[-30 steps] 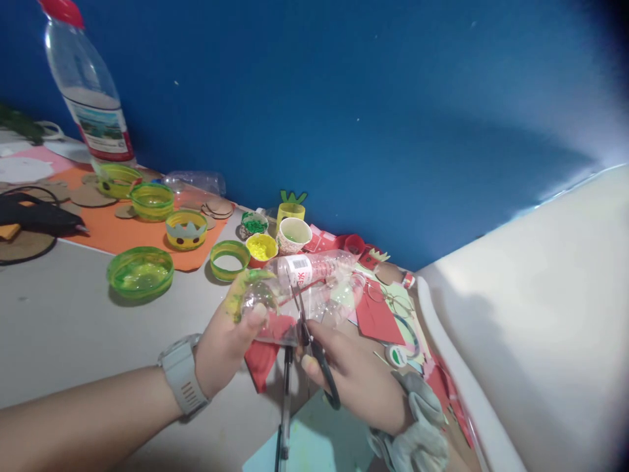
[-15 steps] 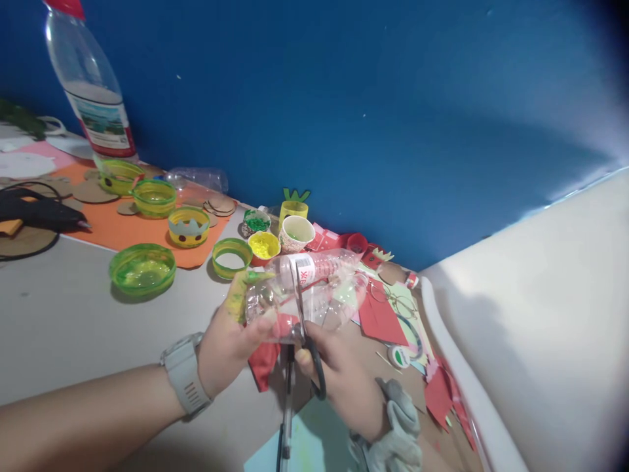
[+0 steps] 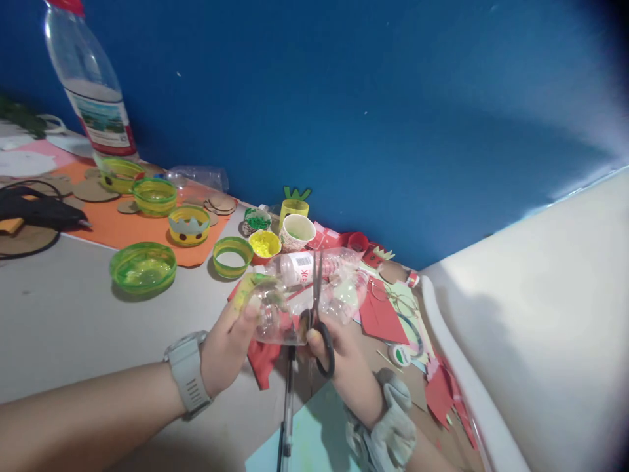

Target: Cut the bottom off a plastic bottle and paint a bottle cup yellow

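My left hand [image 3: 230,347], with yellow-green paint on its fingers and a watch on the wrist, grips the left end of a clear plastic bottle piece [image 3: 278,321]. Black-handled scissors [image 3: 324,344] are held in my right hand [image 3: 346,354], which wears a grey-green scrunchie at the wrist. The scissor blades point up and stand slightly apart, beside the right edge of the plastic. Behind them lies a clear bottle with a white label [image 3: 302,267]. More crumpled clear plastic [image 3: 348,292] is right of the blades.
Green-and-yellow painted plastic rings and bowls [image 3: 142,270] stand at the left, near a black glue gun [image 3: 39,213] and a tall bottle [image 3: 98,111]. Paint cups [image 3: 264,244] are behind my hands. Red paper [image 3: 383,316] lies right; pens [image 3: 289,406] lie in front.
The scissors have shifted right and turned more upright, with my right hand. The plastic piece in my left hand now shows a separate right edge, and my left thumb has moved slightly.
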Demonstrator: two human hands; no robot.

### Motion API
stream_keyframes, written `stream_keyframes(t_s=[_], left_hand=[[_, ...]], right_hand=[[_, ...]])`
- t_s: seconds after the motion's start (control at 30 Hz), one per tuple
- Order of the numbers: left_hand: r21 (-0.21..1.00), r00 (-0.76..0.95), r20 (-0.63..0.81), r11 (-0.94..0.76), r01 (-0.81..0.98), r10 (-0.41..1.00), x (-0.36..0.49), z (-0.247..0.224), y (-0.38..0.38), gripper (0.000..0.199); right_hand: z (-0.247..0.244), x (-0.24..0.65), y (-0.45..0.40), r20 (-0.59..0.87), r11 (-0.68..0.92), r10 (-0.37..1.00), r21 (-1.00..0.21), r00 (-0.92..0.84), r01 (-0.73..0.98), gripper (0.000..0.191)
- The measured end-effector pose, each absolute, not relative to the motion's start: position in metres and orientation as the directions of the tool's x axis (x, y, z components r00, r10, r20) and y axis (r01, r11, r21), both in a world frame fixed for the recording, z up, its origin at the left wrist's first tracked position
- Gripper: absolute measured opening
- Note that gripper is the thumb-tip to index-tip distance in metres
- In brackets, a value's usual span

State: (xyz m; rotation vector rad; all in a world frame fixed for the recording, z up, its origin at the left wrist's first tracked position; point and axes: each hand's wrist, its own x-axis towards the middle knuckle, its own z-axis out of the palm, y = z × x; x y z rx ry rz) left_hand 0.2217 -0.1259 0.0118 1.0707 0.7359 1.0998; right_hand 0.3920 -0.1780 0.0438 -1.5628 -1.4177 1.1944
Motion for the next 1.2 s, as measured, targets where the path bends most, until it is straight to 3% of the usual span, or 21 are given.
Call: stream_keyframes(t_s=[0.13, 0.33, 0.53, 0.77, 0.97, 1.1, 1.2], left_hand=[[0.962, 0.351, 0.016, 0.081, -0.26, 0.936, 0.226, 0.007, -0.125, 0.04], [0.964, 0.446, 0.059, 0.065, -0.256, 0.893, 0.227, 0.008, -0.123, 0.041], [0.935, 0.674, 0.003, 0.238, -0.264, 0.738, 0.223, 0.015, -0.128, 0.06], [0.953, 0.613, 0.065, 0.133, -0.272, 0.788, 0.223, 0.018, -0.129, 0.047], [0.967, 0.611, -0.064, 0.2, -0.156, 0.789, 0.224, 0.022, -0.129, 0.048], [0.965, 0.454, 0.042, 0.081, -0.248, 0.89, 0.225, 0.026, -0.123, 0.035], [0.964, 0.408, 0.034, 0.078, -0.256, 0.912, 0.226, 0.027, -0.12, 0.039]], right_hand=[[0.044, 0.388, -0.181, -0.044, -0.024, 0.997, -0.963, -0.068, 0.27, 0.064], [0.044, 0.385, -0.18, -0.015, -0.013, 1.0, -0.967, -0.008, 0.255, 0.069], [0.052, 0.386, -0.182, 0.054, 0.05, 0.999, -0.923, -0.001, 0.382, 0.05], [0.059, 0.383, -0.186, -0.02, -0.018, 1.0, -0.947, -0.004, 0.32, 0.031], [0.061, 0.383, -0.184, -0.053, -0.046, 0.998, -0.968, -0.023, 0.248, 0.032], [0.063, 0.395, -0.182, -0.138, -0.121, 0.989, -0.957, -0.05, 0.263, 0.037], [0.069, 0.405, -0.181, -0.236, -0.184, 0.964, -0.923, -0.119, 0.338, 0.043]])
